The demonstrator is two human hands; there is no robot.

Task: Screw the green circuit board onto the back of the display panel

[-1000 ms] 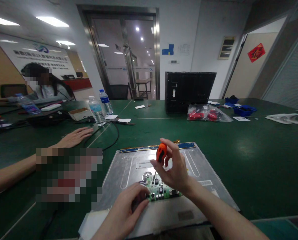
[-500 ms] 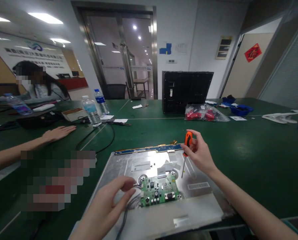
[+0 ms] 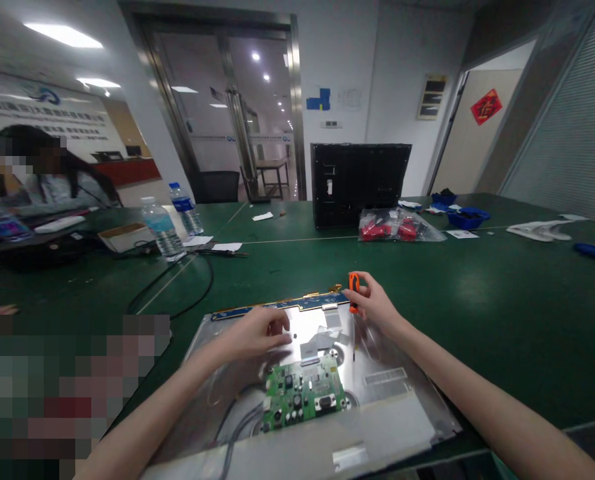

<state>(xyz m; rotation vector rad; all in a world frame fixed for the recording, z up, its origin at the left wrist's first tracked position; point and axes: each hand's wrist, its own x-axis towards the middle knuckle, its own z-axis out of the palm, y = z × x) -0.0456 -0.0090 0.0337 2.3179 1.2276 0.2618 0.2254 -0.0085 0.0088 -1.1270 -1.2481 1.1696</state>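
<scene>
A flat metal display panel [image 3: 392, 407] lies back side up in front of me, with a green circuit board [image 3: 304, 387] on it and a blue strip board [image 3: 257, 311] along its far edge. My right hand [image 3: 374, 303] grips an orange and black screwdriver [image 3: 354, 293] by the handle, its thin shaft pointing down over the panel. Above the panel's left half is my left hand [image 3: 262, 332], fingers bent, thumb and fingertips apart, nothing seen between them. A small dark screw [image 3: 294, 336] lies close to its fingertips. Grey cables [image 3: 240, 427] run from the circuit board's left side.
Beyond the panel stands a black monitor casing [image 3: 360, 183], a plastic bag with red items [image 3: 400, 225] before it. Water bottles [image 3: 162, 230], a black cable [image 3: 210, 280] and papers are on the left. Blue trays [image 3: 467, 217] sit at back right. Another person [image 3: 52, 173] sits far left.
My left hand has moved from the cables beside the circuit board up toward the small screw. The screwdriver has become more upright. The view has shifted, and another person's arm at left has drawn back.
</scene>
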